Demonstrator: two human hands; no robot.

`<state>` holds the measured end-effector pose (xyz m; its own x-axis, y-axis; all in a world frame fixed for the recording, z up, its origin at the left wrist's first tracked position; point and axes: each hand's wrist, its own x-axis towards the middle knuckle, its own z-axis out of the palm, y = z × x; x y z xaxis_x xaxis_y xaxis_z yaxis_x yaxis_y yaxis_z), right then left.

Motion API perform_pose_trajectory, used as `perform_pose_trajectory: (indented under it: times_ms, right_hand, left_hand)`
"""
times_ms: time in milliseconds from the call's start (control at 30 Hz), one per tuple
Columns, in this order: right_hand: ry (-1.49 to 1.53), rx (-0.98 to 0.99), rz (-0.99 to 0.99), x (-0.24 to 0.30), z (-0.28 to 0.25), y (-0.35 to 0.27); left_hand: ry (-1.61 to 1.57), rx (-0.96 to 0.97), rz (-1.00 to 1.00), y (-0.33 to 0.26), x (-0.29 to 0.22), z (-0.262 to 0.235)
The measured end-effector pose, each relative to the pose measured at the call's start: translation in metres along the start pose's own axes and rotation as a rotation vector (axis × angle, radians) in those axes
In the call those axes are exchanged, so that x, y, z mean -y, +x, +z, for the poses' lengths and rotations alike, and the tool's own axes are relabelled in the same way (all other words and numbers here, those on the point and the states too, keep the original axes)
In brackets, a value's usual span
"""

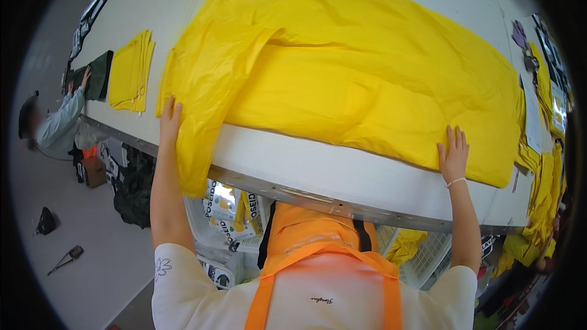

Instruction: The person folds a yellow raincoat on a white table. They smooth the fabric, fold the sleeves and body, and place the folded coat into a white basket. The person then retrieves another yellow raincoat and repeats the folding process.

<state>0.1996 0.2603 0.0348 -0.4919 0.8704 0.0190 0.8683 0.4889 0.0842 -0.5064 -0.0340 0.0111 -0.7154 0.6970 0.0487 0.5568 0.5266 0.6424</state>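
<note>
Yellow garment point(367, 79) lies spread across the white table point(318, 171) at frame centre, sleeve overhanging lower left; left hand point(170, 119) and right hand point(453, 154) press flat, open-palmed, folding not yet evident.

Plain yellow fabric point(367, 79) on a white table point(318, 168), orange apron point(318, 238)

Take the table point(318, 168) as your landmark. The large garment point(367, 73) lies spread on it, one sleeve point(195, 159) overhanging its near edge. The folded stack point(130, 72) lies on it, left of the garment. Crates point(223, 232) sit beneath it.
</note>
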Motion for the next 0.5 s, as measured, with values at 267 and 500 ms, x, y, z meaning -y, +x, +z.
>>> perform_pose_trajectory:
  times_ms: [267,500]
  right_hand:
    - [0.850,0.373,0.493,0.184,-0.037,-0.009]
    - [0.469,0.277,0.411,0.262,-0.031,0.035]
  left_hand:
    - [-0.210,-0.068,0.018,0.006,0.013,0.002]
    - [0.459,-0.136,0.040,0.002,-0.010,0.001]
